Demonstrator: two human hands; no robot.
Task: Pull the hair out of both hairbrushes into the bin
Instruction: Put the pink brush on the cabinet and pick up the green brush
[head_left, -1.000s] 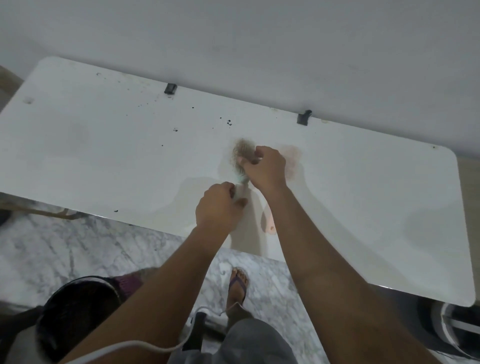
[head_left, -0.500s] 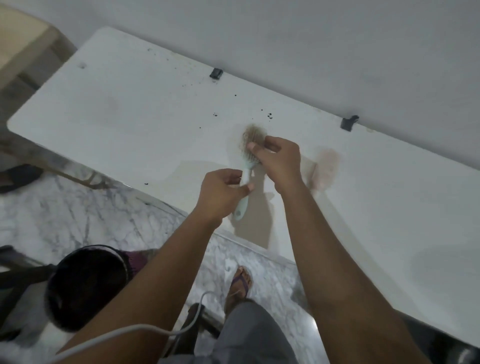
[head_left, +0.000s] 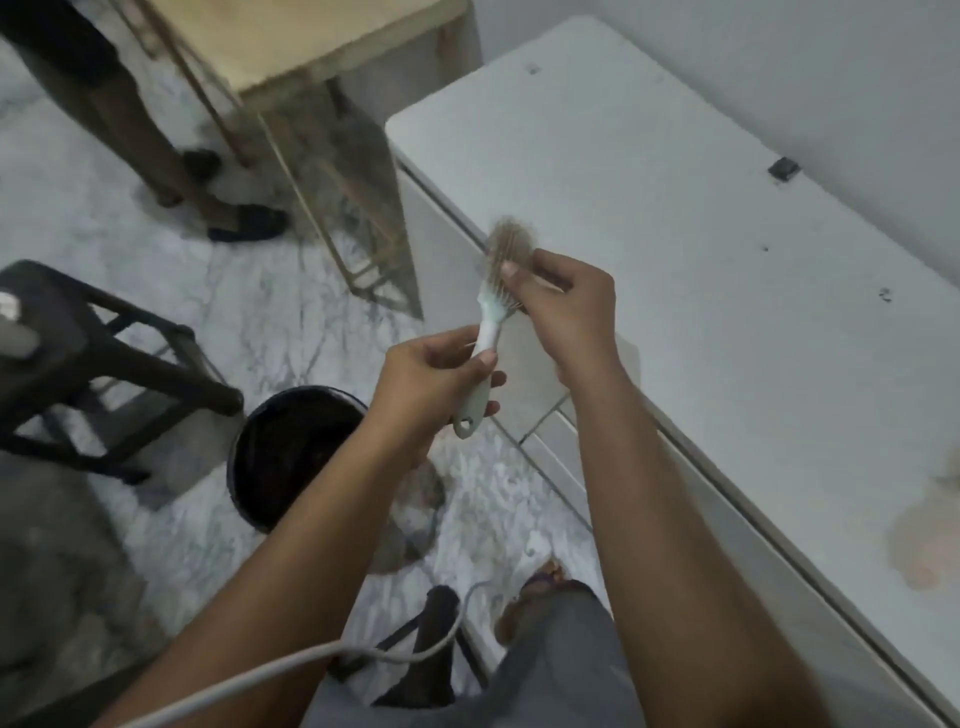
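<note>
A pale green hairbrush (head_left: 485, 332) is held upright above the table's left edge, its bristles matted with a tuft of light brown hair (head_left: 510, 240). My left hand (head_left: 434, 379) is closed around the brush handle. My right hand (head_left: 566, 306) pinches the hair at the brush head with thumb and fingers. A black round bin (head_left: 291, 457) stands on the marble floor below and to the left of my hands. A second hairbrush is not in view.
The white table (head_left: 727, 260) runs along the wall on the right, with a tan stain (head_left: 930, 540) near its right end. A wooden table (head_left: 311, 47) and a person's legs (head_left: 130, 114) stand at the back left, a black stool (head_left: 78, 358) to the left. A white cable (head_left: 311, 660) crosses my left arm.
The view has swung left and down, so the bin, stool and floor now show. Both hands with the brush have moved from over the tabletop to its left edge, nearer the bin.
</note>
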